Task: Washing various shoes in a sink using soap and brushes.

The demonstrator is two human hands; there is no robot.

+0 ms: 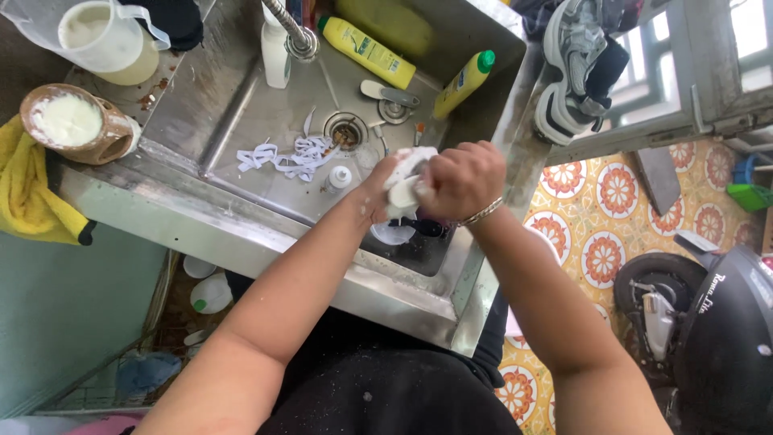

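At the centre of the frame, over the stainless steel sink basin (241, 121), the right hand (460, 179) is clenched in a fist around a small white soapy cloth-like lump (403, 189), while the left hand (377, 193) closes on its lower side. The lump looks soft, wet, light and probably slippery, so a full-palm squeeze suits it best. White shredded strips (286, 157) lie near the drain (346, 129).

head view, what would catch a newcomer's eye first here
Both hands meet over the steel sink, the right hand and left hand gripping a white object. Behind them two yellow bottles lie by the drain, with white strips scattered on the sink floor.
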